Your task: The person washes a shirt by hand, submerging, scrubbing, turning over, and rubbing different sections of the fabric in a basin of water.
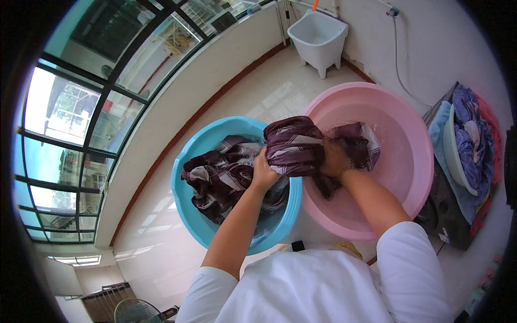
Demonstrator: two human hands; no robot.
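A wet, dark purple and grey patterned cloth [294,146] is bunched between my hands, spanning the touching rims of two plastic basins. My left hand [264,171] grips its bunched part above the right side of the blue basin [297,202]. My right hand [335,157] holds the same cloth over the pink basin [420,161], where one end [363,141] trails into the water. More of this patterned cloth [222,173] lies soaking in the blue basin, among some suds. My right fingers are partly hidden by the cloth.
A white footed plastic tub [319,44] stands by the far wall. To the right, a pale bowl [456,153] of blue laundry rests on a dark appliance [442,214]. A grey hose [398,68] hangs on the wall. A fan [135,311] is at lower left.
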